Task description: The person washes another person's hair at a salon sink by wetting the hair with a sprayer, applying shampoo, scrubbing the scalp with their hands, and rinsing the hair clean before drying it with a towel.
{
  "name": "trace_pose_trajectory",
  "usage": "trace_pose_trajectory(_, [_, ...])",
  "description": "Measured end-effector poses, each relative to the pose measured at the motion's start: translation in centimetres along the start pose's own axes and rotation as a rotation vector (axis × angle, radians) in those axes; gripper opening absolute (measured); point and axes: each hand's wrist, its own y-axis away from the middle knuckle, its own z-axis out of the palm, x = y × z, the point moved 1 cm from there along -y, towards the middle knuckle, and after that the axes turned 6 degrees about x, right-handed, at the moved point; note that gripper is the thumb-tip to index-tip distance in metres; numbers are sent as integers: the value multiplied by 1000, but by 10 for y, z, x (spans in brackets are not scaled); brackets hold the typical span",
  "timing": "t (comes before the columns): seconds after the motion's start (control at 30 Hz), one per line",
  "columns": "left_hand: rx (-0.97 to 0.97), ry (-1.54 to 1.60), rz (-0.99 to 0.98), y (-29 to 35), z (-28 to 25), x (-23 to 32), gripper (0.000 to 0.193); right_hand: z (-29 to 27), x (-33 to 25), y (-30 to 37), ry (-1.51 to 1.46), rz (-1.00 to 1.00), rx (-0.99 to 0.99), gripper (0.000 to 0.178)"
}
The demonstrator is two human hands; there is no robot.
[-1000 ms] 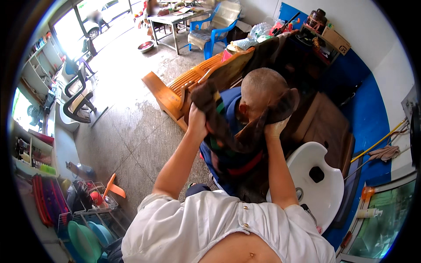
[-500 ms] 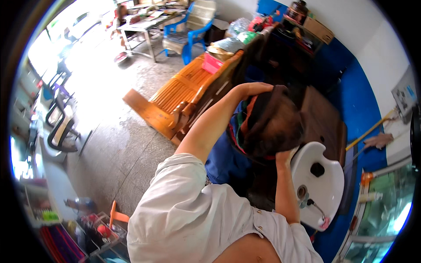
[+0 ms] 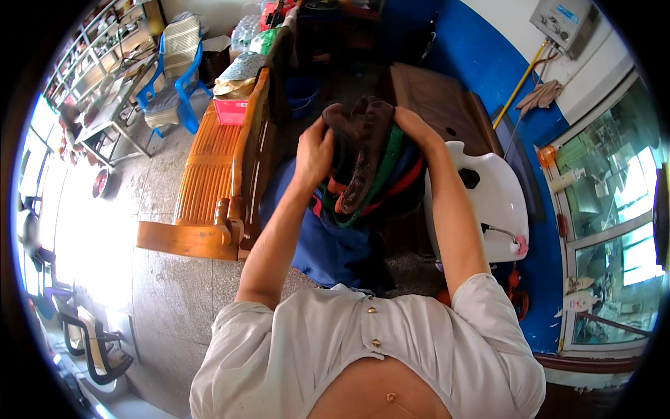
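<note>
A dark brown towel (image 3: 368, 133) is bunched between my two hands, over the head and shoulders of a person in front of me. My left hand (image 3: 315, 153) is closed on the towel's left side, with the fingers curled into the cloth. On the right side my right hand (image 3: 413, 128) grips it too, its fingers partly hidden behind the fabric. Beneath the towel the person wears a top striped in green, red and black (image 3: 412, 183) and a blue garment (image 3: 328, 244). The towel covers the person's head from my view.
A white wash basin (image 3: 506, 202) with a hose sprayer stands to the right, joined to a brown reclining couch (image 3: 436, 98). An orange wooden bench (image 3: 206, 174) is on the left, with a pink box (image 3: 230, 112) on it. Behind stands a blue bucket (image 3: 301, 98).
My view has turned to the right. My left hand has come from the top of the bundle to its left side; my right hand has risen from below to its right side.
</note>
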Motion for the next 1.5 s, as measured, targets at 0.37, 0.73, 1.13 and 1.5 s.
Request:
trace_pose_trajectory(0.37, [-337,180,-243,-18,-11,-17,42,66,-65,116,230,-233,875,27])
trace_pose_trajectory(0.73, [-202,210,-257,-16,-13,-33,44,122,-18,130,235,-188,1169,60])
trace_pose_trajectory(1.13, [-3,211,-149,6,-16,-19,37,58,42,88,-95,-203,694,27])
trace_pose_trajectory(1.5, [51,215,-81,82,-18,-29,74,29,61,55,337,-36,657,27])
